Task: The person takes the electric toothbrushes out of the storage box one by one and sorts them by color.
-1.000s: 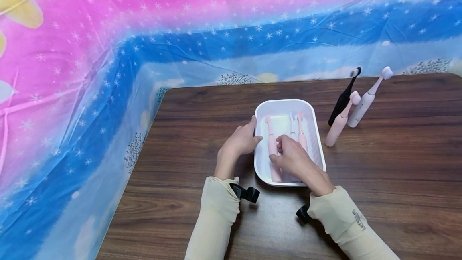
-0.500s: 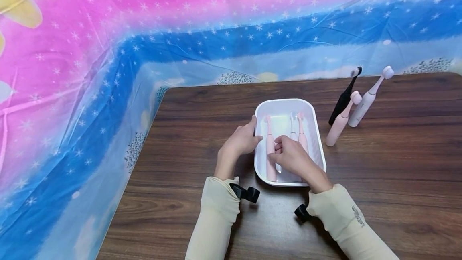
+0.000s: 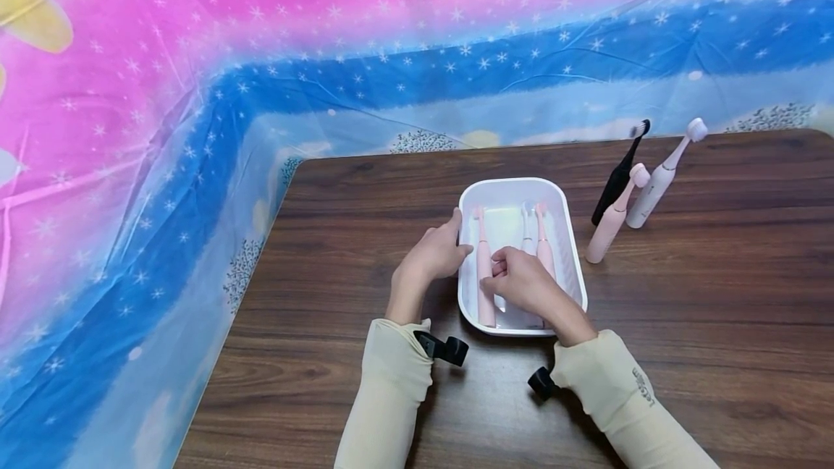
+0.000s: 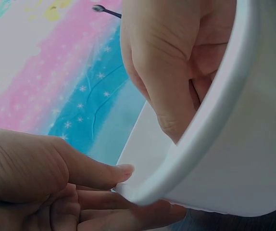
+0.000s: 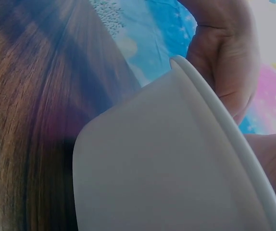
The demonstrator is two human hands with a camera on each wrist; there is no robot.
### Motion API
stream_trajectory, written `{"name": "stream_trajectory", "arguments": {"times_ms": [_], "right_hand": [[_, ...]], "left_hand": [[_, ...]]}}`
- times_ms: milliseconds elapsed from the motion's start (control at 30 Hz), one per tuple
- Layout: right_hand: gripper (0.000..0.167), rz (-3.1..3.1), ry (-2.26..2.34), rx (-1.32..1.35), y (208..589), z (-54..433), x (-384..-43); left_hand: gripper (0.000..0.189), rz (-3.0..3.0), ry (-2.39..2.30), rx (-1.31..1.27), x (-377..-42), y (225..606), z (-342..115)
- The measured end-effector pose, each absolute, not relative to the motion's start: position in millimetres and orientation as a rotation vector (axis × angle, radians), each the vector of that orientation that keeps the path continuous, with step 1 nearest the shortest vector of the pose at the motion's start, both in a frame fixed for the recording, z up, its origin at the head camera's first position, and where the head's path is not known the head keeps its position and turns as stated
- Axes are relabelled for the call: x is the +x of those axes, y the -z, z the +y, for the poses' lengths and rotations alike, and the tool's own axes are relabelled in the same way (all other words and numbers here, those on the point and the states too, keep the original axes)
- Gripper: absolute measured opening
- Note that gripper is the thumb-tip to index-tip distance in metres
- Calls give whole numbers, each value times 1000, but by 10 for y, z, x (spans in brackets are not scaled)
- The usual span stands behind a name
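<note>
A white plastic bin (image 3: 568, 219) holds electric toothbrushes lying lengthwise. My left hand (image 3: 438, 252) grips its left rim, the thumb on the inner side and the fingers outside and beneath, as the left wrist view shows. Inside the bin, my right hand (image 3: 526, 281) pinches a pink electric toothbrush (image 3: 485, 306) along the left wall, thumb over its handle and the other fingers curled at its right side. On the right side of the bin lie a white toothbrush (image 3: 527, 234) and another pink toothbrush (image 3: 543, 237), their lower parts covered by my right hand.
Three electric toothbrushes stand upright right of the bin: a black one (image 3: 615, 190), a pink one (image 3: 607, 230) and a white one (image 3: 651, 190). The wooden table (image 3: 339, 237) reaches back to a pink and blue patterned cloth (image 3: 365, 78).
My right hand has shifted slightly left, and the pink toothbrush by it has moved toward the bin's left wall. The left hand keeps its place on the rim.
</note>
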State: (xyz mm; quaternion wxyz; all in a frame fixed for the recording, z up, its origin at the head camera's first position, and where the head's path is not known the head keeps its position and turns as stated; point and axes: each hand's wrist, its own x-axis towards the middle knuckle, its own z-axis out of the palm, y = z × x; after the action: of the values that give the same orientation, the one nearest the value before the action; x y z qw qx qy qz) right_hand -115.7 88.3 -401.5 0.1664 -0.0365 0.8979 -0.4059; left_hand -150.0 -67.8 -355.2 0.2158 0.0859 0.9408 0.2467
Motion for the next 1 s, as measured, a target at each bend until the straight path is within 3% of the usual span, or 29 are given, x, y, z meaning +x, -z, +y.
{"name": "stream_trajectory", "arguments": {"times_ms": [1000], "right_hand": [[42, 2556, 1086, -50, 3994, 820, -1170]], "left_hand": [[69, 2614, -704, 255, -1505, 3542, -678]]}}
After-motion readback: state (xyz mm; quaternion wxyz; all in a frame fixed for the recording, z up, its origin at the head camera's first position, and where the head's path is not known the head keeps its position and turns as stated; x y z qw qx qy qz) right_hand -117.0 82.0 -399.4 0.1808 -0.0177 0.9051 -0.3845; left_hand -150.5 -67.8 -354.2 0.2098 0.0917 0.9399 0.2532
